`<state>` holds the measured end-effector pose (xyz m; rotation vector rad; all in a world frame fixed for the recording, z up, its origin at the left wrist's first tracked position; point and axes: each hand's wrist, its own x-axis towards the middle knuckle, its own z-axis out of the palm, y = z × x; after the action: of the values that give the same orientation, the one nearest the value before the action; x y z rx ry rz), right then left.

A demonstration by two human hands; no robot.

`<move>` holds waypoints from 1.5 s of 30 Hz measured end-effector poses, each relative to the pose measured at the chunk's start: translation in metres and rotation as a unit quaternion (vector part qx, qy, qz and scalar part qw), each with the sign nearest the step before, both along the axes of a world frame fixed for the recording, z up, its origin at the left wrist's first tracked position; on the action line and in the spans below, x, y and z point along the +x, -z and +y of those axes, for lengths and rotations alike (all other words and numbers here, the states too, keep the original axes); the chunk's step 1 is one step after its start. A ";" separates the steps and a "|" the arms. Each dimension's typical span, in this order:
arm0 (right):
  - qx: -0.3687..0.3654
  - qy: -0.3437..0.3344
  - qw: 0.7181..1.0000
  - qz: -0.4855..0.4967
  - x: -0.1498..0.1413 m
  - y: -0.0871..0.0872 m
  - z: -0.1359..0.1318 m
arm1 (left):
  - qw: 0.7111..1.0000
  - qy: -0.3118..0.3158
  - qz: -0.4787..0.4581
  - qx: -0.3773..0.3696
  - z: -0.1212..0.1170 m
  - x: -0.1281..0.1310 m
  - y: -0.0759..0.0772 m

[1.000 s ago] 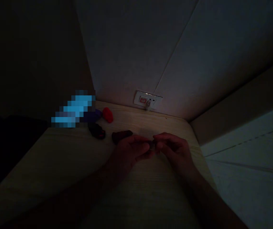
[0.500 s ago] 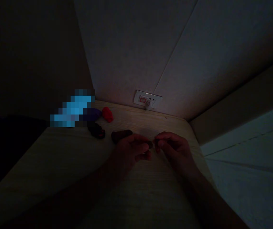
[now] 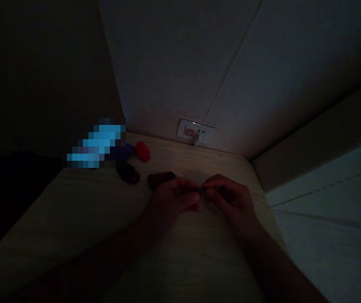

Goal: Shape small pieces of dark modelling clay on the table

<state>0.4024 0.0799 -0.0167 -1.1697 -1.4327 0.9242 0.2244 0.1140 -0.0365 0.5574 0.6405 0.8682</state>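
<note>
Both hands meet above the wooden tabletop in dim light. My left hand is closed, thumb and fingertips pinching one end of a small dark lump. On its other end press the thumb and fingertips of my right hand, also closed. Fingers cover most of the lump, and its material is too dark to make out. Just behind my left hand lies a larger dark brown piece, apart from the fingers. Further left rest a black lump with a reddish spot, a bright red lump and a dark purple piece.
A blurred-out bright blue patch covers something at the table's back left. The wall behind carries a socket plate with a red switch. The wooden table ends at a pale panel on the right.
My fingertips have come closer together, and the right fingers now meet the lump near the left ones. The pieces on the table lie where they were.
</note>
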 end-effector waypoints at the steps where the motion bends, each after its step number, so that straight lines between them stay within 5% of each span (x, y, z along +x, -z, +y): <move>1: 0.004 -0.001 1.000 -0.003 0.000 0.000 0.000 | 1.000 -0.001 0.001 0.001 0.000 0.000 0.000; 45: 0.048 -0.005 0.998 -0.047 0.000 -0.005 -0.001 | 0.999 0.001 0.042 0.031 -0.001 -0.001 0.003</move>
<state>0.4024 0.0794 -0.0114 -1.1483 -1.5435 0.8077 0.2230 0.1130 -0.0393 0.6524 0.6918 0.8680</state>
